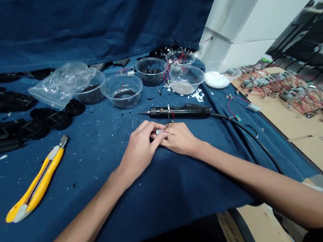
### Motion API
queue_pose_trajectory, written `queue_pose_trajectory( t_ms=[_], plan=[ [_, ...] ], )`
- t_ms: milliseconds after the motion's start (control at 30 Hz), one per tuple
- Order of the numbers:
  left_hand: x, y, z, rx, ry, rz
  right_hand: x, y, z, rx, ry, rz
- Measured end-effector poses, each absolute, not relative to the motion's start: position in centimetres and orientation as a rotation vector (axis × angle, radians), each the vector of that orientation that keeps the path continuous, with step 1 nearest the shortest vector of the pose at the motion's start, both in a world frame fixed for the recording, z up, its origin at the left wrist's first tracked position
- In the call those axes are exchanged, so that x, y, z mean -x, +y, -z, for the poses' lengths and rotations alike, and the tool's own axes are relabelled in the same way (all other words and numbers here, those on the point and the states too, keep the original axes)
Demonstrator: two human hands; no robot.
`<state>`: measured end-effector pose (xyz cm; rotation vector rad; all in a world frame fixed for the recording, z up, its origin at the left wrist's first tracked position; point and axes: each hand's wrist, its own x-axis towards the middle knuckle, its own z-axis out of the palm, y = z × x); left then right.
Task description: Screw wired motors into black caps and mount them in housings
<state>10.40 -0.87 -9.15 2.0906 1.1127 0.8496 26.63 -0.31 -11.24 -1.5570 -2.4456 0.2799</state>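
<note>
Near the middle of the table, my left hand [140,143] is closed, with thumb and forefinger pinching a small motor [159,131]. The motor shows a pale round end, with thin red and black wires trailing right across the back of my right hand [180,137]. That right hand lies against the left, its fingers curled in beneath the left fingers and mostly hidden. What they grip does not show. Just beyond both hands lies a black electric screwdriver [178,112], its bit pointing left and its cord running off to the right.
A yellow utility knife [37,182] lies at left. Behind stand clear tubs of screws [122,90] and small metal parts [187,78], beside a plastic bag [62,85]. Black plastic parts [32,128] line the left. Several wired motors [276,79] cover cardboard at right.
</note>
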Motion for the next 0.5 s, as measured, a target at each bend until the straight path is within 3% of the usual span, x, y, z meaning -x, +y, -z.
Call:
queue_pose_trajectory(
  t_ms=[367, 500],
  plan=[
    [-9.8, -0.3, 9.2, -2.060, 1.085, -0.826, -26.2, -0.4, 10.4, 1.637, -2.518, -0.248],
    [-9.5, 0.9, 9.1, -1.857, 1.063, -0.773, -27.1, -0.3, 9.4, 1.573, -2.471, -0.479]
  ],
)
